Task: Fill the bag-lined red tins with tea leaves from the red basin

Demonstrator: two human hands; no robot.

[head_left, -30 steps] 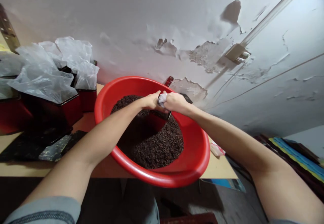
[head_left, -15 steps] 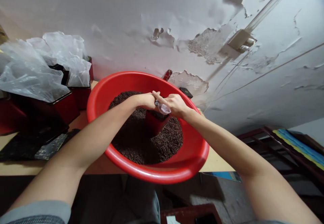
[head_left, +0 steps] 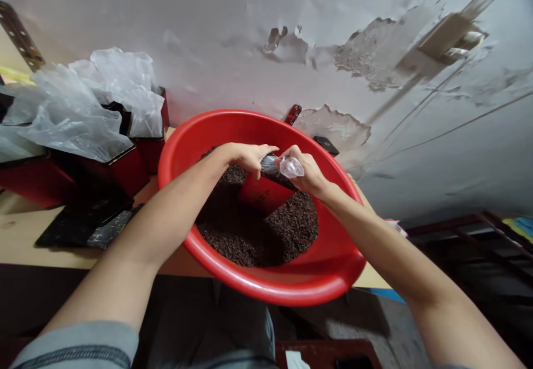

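Note:
A large red basin (head_left: 275, 294) holds dark, loose, twisted leaf-like pieces (head_left: 291, 222). In it stands a red tin (head_left: 264, 194) with a black rim. A clear plastic bag (head_left: 292, 167) rises from the tin's mouth, its neck gathered and twisted. My right hand (head_left: 308, 171) is closed round the bag's neck, with the bag's end poking out towards me. My left hand (head_left: 249, 159) is at the left of the tin's mouth, fingers stretched towards the bag and thumb apart. Its fingers' undersides are hidden.
Several red tins (head_left: 120, 174) with clear plastic bags (head_left: 83, 113) stand at the left on the pale table (head_left: 20, 241). Black lids (head_left: 79, 224) lie before them. A small black object (head_left: 326, 145) is by the peeling wall, behind the basin; a dark rack (head_left: 483, 235) stands right.
My hands were together over the bag; now they are apart. The left fingers have come off the bag's neck, and the right hand holds it. The view has shifted slightly.

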